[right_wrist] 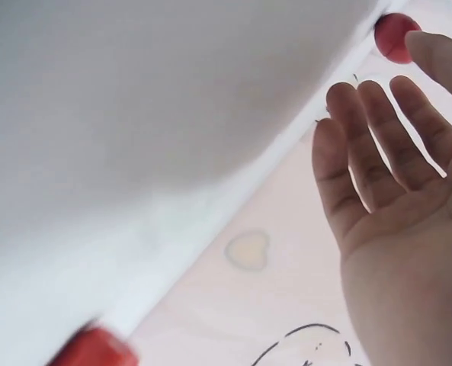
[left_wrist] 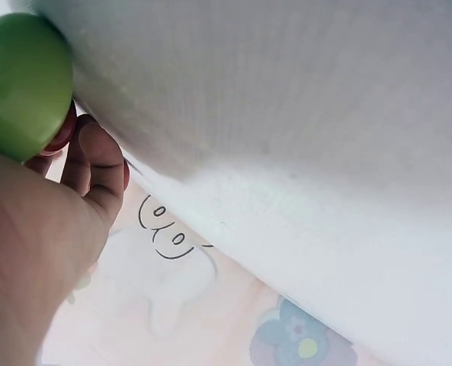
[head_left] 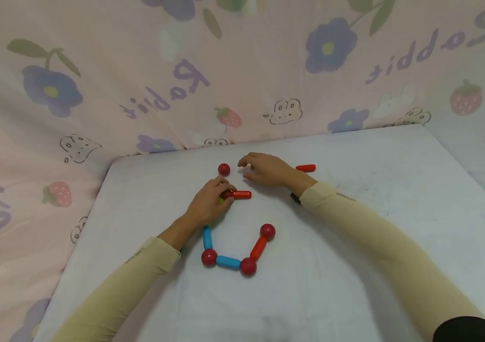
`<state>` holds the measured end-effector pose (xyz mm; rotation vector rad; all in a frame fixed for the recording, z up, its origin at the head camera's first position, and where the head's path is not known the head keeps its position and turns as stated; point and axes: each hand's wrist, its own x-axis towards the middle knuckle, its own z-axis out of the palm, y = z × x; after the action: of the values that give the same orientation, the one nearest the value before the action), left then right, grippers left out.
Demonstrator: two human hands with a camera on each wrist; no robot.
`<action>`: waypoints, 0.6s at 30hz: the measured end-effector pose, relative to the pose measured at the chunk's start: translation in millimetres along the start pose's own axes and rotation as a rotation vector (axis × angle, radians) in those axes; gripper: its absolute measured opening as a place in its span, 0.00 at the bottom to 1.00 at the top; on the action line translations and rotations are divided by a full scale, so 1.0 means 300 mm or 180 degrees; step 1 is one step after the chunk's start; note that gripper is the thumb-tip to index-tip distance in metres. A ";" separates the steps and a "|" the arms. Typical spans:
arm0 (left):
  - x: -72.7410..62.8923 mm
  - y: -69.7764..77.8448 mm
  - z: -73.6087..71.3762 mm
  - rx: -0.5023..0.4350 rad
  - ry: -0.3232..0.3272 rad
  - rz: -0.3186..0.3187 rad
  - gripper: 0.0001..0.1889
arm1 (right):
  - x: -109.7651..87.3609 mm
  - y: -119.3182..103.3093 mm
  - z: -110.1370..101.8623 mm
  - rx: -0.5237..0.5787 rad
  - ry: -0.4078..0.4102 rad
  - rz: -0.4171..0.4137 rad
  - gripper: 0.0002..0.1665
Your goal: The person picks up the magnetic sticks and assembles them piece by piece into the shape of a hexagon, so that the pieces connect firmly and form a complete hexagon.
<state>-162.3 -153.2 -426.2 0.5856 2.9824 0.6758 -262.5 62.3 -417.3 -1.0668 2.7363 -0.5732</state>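
Note:
My left hand (head_left: 208, 202) grips a dark red ball (head_left: 226, 194), mostly covered by its fingers; a red stick (head_left: 242, 194) juts out from it to the right. Under that hand peeks a bit of green (head_left: 220, 201), and the left wrist view shows a green ball (left_wrist: 24, 88) close to the palm. Below the hand, a chain runs through a blue stick (head_left: 207, 237), a red ball (head_left: 209, 257), another blue stick (head_left: 228, 262), red balls and a red stick (head_left: 258, 248). My right hand (head_left: 265, 169) hovers with loose fingers, holding nothing, right of a lone red ball (head_left: 224, 169).
Beyond the right wrist lies a separate red stick (head_left: 305, 168). A small dark object (head_left: 295, 198) shows partly beside the right sleeve. Everything rests on a white-covered table (head_left: 353, 294), with a patterned cloth (head_left: 247, 71) hanging along its far and left sides.

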 end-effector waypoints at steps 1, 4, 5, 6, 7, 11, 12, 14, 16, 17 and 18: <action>-0.001 0.000 0.000 -0.0006 -0.0002 -0.0009 0.17 | 0.011 -0.002 0.001 0.0027 0.0011 0.0009 0.24; -0.003 -0.002 0.000 -0.0038 0.0009 -0.0006 0.16 | 0.040 -0.013 0.006 0.0055 0.0003 -0.0010 0.24; -0.005 -0.004 0.001 -0.0050 0.0018 -0.0004 0.16 | 0.049 -0.015 0.009 0.0043 -0.0002 -0.0039 0.24; -0.005 -0.005 0.002 -0.0061 0.0024 -0.0003 0.16 | 0.057 -0.019 0.012 0.0024 -0.0017 -0.0058 0.24; -0.006 -0.006 0.002 -0.0073 0.0033 -0.0004 0.16 | 0.064 -0.022 0.015 -0.0002 -0.0026 -0.0083 0.25; -0.006 -0.007 0.003 -0.0094 0.0075 0.0055 0.16 | 0.078 -0.033 0.018 -0.0045 0.0016 -0.0166 0.26; -0.005 -0.007 0.003 -0.0095 0.0082 0.0068 0.15 | 0.080 -0.036 0.017 -0.0035 0.0030 -0.0192 0.26; -0.004 -0.008 0.002 -0.0083 0.0098 0.0091 0.15 | 0.083 -0.044 0.015 0.0032 0.0039 -0.0240 0.27; -0.005 -0.009 0.000 -0.0077 0.0103 0.0092 0.14 | 0.088 -0.050 0.015 0.0112 0.0007 -0.0287 0.27; -0.006 -0.009 0.000 -0.0073 0.0100 0.0086 0.14 | 0.092 -0.053 0.017 0.0137 -0.0018 -0.0306 0.28; -0.008 -0.011 -0.001 -0.0070 0.0099 0.0074 0.14 | 0.096 -0.055 0.020 0.0154 -0.0044 -0.0326 0.28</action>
<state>-161.4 -156.8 -427.5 0.6153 2.9971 0.7248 -271.8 30.0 -416.1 -1.2002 2.6539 -0.6408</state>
